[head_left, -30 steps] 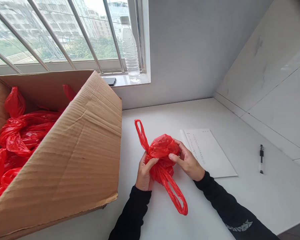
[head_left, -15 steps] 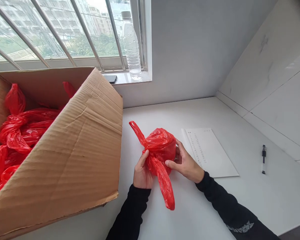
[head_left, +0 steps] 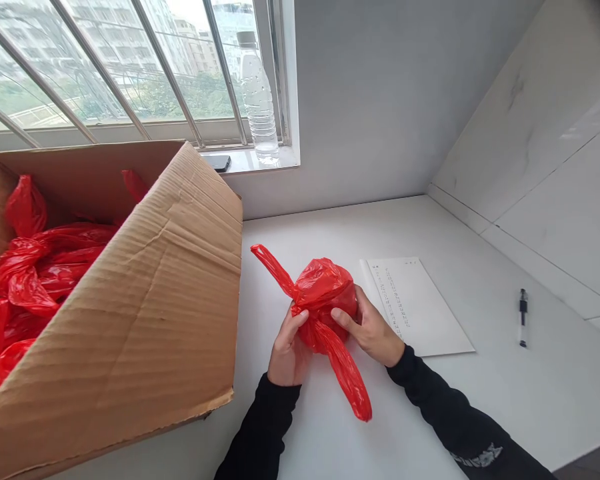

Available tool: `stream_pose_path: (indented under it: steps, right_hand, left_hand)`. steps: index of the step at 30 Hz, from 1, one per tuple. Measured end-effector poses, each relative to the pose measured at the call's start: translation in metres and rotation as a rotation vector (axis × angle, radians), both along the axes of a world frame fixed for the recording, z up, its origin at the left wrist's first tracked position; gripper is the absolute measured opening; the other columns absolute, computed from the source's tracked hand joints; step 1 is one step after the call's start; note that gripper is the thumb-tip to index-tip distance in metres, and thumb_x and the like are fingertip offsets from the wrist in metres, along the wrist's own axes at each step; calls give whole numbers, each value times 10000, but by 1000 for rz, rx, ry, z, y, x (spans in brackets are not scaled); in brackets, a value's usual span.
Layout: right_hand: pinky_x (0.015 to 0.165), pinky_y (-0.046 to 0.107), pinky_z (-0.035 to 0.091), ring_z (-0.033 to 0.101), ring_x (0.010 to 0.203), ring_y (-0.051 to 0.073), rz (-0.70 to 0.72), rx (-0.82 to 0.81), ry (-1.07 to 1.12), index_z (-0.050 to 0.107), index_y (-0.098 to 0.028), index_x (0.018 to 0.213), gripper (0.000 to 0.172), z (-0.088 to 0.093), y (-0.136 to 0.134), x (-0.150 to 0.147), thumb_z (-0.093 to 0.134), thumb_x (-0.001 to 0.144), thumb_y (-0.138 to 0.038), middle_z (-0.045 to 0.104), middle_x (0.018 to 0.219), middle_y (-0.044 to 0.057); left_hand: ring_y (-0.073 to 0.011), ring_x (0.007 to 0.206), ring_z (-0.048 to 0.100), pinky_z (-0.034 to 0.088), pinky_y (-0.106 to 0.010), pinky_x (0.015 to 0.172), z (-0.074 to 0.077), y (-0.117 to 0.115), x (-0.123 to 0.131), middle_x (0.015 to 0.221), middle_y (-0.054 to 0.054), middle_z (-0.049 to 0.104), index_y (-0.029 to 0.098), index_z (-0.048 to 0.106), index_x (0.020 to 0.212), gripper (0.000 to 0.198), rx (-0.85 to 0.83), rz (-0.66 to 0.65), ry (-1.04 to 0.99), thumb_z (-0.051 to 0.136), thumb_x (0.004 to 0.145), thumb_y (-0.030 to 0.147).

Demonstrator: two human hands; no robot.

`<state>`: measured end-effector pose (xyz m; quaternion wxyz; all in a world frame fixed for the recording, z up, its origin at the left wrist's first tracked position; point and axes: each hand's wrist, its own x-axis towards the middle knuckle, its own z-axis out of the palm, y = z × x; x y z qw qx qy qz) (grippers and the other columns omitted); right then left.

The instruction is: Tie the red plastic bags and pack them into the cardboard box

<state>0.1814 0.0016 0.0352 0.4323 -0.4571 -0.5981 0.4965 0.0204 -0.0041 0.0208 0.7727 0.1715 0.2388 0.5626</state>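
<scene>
Between my two hands is a red plastic bag point(head_left: 325, 283), knotted, with something roundish inside that the film hides. One twisted handle sticks out to the upper left, the other hangs toward me at the lower right. My left hand point(head_left: 290, 347) grips the bag's left side, its thumb by the knot and its other fingers hidden underneath. My right hand point(head_left: 375, 330) holds the right side, thumb on the front and fingers around the back. To the left stands an open cardboard box point(head_left: 175, 293) with several red plastic bags point(head_left: 55, 260) in it.
Printed white paper point(head_left: 425, 310) lies on the white table point(head_left: 480, 413), right of my hands. Farther right is a black-capped pen point(head_left: 523, 319). A clear bottle point(head_left: 260, 100) and a dark phone-like object point(head_left: 217, 163) rest on the sill of the barred window.
The bag has turned a little in my hands, its lower handle swinging right and its upper one reaching farther left. Both hands keep hold. The whole view has shifted slightly.
</scene>
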Motion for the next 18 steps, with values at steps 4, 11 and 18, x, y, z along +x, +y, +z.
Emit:
stream_pose_path:
  steps: [4, 11, 18]
  right_hand:
    - [980, 382, 481, 605, 1106, 223, -57, 74, -41, 521, -220, 1191, 325, -2, 2, -1, 583, 908, -369, 625, 1201, 76]
    - [1001, 375, 465, 591, 1143, 227, -73, 76, 18, 539, -228, 1204, 353, -4, 2, -2, 609, 887, -368, 625, 1220, 74]
    - [758, 316, 533, 627, 877, 192, -174, -7, 42, 521, -246, 1179, 377, -8, 3, 2, 650, 850, -377, 650, 1010, 44]
  left_hand:
    - [-241, 904, 651, 503, -340, 792, 1, -2, 0, 1019, -79, 698, 156, 648, 1090, 264, 50, -63, 74, 594, 840, 221]
    - [-293, 1010, 623, 483, -365, 810, -4, 2, -1, 1102, -108, 684, 158, 628, 1156, 357, 142, -79, 124, 626, 808, 237]
    - [-292, 1101, 590, 477, -385, 895, 1, -1, 1, 1172, -104, 660, 188, 643, 1171, 360, 150, -32, 74, 573, 870, 372]
